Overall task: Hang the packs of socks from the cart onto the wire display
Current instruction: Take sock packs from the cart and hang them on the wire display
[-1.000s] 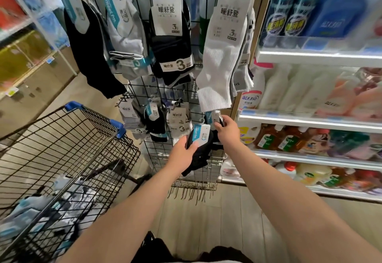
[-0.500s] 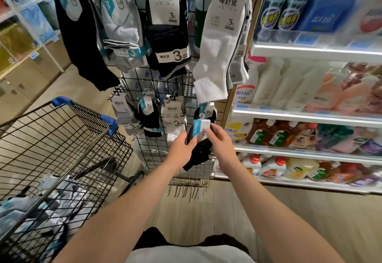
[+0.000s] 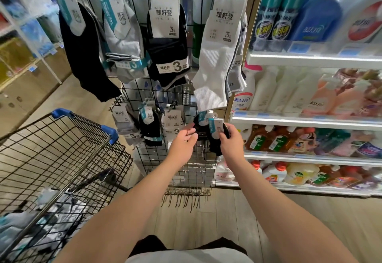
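Observation:
My right hand pinches a pack of black socks by its white and teal card, held against the lower right of the wire display. Another black pack hangs just behind it. My left hand hovers just left of the pack with relaxed fingers and holds nothing. Several packs hang on the grid: black, grey and white ones in the top row, smaller ones in the lower row. More sock packs lie in the wire cart at the left.
Store shelves of detergent and disinfectant bottles stand directly right of the display. Bare metal hooks stick out along the grid's bottom. The cart's blue-cornered rim is close to the display's left side. Wood-look floor lies below.
My left hand has let go of the black pack and drawn slightly left; my right hand has taken the pack by its card. The view has tilted a little.

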Available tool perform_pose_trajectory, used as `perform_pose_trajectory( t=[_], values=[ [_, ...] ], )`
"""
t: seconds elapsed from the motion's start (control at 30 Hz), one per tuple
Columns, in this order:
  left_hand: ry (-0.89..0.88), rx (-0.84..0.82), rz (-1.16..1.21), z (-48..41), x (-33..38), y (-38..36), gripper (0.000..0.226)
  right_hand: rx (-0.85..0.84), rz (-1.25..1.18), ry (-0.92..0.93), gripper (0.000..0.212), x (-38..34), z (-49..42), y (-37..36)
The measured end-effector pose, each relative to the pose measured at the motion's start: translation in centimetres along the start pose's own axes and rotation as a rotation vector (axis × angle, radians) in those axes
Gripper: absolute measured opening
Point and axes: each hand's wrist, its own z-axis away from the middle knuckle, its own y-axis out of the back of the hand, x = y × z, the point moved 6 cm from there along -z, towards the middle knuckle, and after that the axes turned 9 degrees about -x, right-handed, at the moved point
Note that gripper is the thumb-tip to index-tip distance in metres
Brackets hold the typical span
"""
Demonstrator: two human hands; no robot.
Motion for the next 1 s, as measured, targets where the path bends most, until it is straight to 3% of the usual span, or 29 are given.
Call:
perform_pose_trajectory(
  t=[0.23, 0.4, 0.77, 1.0],
  values=[
    [-0.062, -0.024, -0.075, -0.7, 1.6, -0.5, 0.042, -0.082, 0.089, 0.004, 0.025, -0.8, -3.3, -2.1],
    [-0.042, -0.019, -0.129, -1.6, 1.5, -0.8, 0.041, -0.110, 0.012, -0.072, 0.021, 0.3, -3.7, -2.8],
    [-0.106, -0.033, 0.014, -2.6, 1.4, -1.4, 0.036, -0.053, -0.034, -0.039, 0.022, -0.1, -2.2, -3.5],
    [-0.120, -0.047, -0.007, -2.3, 1.6, -1.1, 0.039, -0.111, -0.045, -0.101, 0.017, 0.6, -2.3, -4.5]
  ],
)
